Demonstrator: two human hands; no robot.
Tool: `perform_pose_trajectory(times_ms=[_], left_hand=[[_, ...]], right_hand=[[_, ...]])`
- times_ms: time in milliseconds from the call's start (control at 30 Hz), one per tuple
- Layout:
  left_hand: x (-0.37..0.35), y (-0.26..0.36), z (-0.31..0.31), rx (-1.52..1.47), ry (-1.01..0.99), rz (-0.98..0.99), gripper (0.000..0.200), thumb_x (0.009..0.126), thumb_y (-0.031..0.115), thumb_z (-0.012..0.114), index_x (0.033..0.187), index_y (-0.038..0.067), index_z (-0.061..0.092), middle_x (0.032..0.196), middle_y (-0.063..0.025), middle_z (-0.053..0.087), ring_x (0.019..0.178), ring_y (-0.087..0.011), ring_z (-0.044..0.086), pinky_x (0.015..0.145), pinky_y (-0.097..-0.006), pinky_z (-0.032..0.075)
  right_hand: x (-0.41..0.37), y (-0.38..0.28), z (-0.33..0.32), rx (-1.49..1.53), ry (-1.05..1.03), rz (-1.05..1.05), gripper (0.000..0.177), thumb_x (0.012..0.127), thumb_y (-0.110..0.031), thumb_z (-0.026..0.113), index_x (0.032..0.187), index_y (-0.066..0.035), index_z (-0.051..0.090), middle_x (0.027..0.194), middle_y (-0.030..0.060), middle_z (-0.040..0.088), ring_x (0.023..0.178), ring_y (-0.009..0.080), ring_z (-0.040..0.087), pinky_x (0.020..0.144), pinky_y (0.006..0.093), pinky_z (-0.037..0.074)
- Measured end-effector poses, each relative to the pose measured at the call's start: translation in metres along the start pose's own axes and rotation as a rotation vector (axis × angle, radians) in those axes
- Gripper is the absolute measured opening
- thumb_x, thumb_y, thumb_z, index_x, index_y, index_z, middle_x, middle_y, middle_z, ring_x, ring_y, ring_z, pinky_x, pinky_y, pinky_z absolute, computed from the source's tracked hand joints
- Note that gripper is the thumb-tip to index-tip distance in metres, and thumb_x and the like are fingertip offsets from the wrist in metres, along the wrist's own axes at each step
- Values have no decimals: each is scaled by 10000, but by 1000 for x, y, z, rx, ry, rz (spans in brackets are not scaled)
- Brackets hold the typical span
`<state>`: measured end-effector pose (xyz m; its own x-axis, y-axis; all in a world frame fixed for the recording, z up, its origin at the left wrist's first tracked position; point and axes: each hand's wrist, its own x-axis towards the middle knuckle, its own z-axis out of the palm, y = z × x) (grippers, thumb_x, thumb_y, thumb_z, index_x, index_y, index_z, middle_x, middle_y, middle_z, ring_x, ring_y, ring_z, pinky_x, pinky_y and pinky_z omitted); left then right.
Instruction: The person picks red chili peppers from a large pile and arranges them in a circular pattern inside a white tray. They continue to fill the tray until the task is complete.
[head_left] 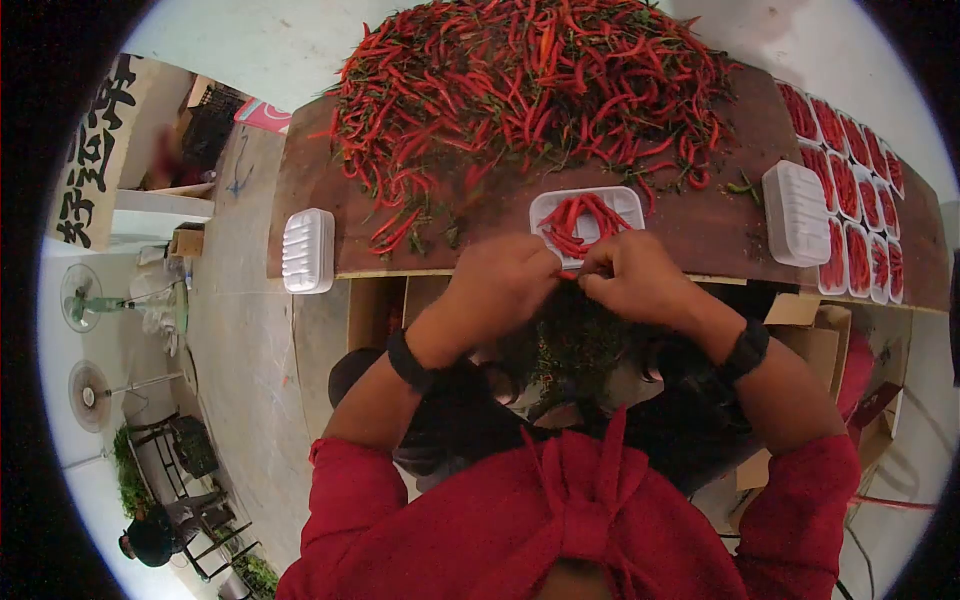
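Observation:
My left hand and my right hand meet in front of the table edge, both with fingers pinched together. A red chili pepper shows between the fingertips, mostly hidden by them. Just beyond my hands, a white plastic tray stands on the table edge with several red chilies lying in it. Behind it rises a large heap of red chilies with green stems.
Stacked white trays stand at the left and right of the brown table. Several filled trays sit in rows at far right. Green stems lie below, between my legs, near cardboard boxes. A person sits at far left.

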<state>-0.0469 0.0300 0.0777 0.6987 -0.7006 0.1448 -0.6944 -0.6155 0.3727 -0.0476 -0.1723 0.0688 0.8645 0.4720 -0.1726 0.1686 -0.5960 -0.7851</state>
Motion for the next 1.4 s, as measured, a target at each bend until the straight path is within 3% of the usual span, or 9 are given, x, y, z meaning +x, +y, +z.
perform_pose_trajectory(times_ms=[167, 400, 500, 567, 900, 1000, 1233, 1300, 1400], left_hand=[[-3, 12, 8, -62, -9, -87, 133, 729, 132, 641, 809, 63, 560, 764, -110, 545, 715, -310, 569, 591, -407, 459], [-4, 5, -2, -55, 14, -134, 140, 738, 118, 638, 847, 51, 579, 779, -127, 567, 726, -328, 574, 614, -415, 463], [-3, -6, -18, -24, 58, -188, 155, 726, 110, 646, 863, 60, 594, 804, -126, 580, 747, -324, 577, 634, -404, 471], [1, -13, -15, -41, 97, -146, 152, 722, 105, 647, 859, 63, 598, 818, -121, 586, 752, -317, 579, 639, -399, 474], [20, -22, 22, 225, -28, 105, 226, 692, 63, 545, 911, 85, 599, 885, -85, 601, 809, -273, 582, 678, -378, 470], [23, -23, 28, 247, 35, 187, 201, 702, 78, 530, 891, 79, 598, 869, -69, 589, 805, -248, 578, 678, -368, 459], [28, -21, 32, 292, -25, 188, 196, 693, 98, 536, 880, 84, 592, 847, -59, 577, 805, -236, 578, 664, -364, 451], [31, -21, 35, 290, 110, 254, 56, 643, 106, 552, 695, 84, 550, 730, -52, 504, 707, -227, 543, 605, -350, 440], [30, -22, 38, 284, 108, 244, 58, 644, 107, 553, 696, 83, 550, 729, -51, 505, 709, -224, 545, 602, -348, 439]], right_hand=[[0, 3, 9, -191, 158, 14, 168, 666, -180, 609, 704, -22, 650, 668, 179, 611, 643, 329, 613, 590, 415, 470], [1, -5, 1, -413, 202, 130, 174, 645, -208, 617, 683, -43, 651, 682, 170, 612, 680, 333, 610, 613, 428, 473], [-5, 7, -17, -429, -12, 153, 222, 672, -270, 646, 693, -50, 659, 693, 161, 618, 683, 338, 608, 616, 426, 472], [-11, 8, -18, -317, -480, -4, 284, 698, -339, 664, 696, -55, 665, 686, 156, 617, 676, 342, 605, 619, 427, 468], [-9, 19, -10, -406, -279, 15, 335, 738, -374, 633, 679, -45, 657, 679, 164, 611, 684, 347, 596, 612, 443, 456], [-10, 24, -9, -417, -378, 73, 386, 752, -399, 630, 780, -16, 669, 806, 205, 635, 794, 373, 618, 711, 463, 492], [-14, 27, -6, -397, -277, -2, 318, 740, -340, 625, 653, -35, 639, 659, 171, 598, 671, 359, 588, 611, 457, 453], [-15, 26, -7, -399, -268, 0, 316, 739, -340, 626, 654, -36, 640, 657, 172, 599, 671, 360, 590, 613, 455, 455], [-16, 24, -9, -376, -249, -5, 307, 739, -334, 631, 658, -38, 644, 653, 174, 598, 670, 360, 593, 617, 453, 459]])
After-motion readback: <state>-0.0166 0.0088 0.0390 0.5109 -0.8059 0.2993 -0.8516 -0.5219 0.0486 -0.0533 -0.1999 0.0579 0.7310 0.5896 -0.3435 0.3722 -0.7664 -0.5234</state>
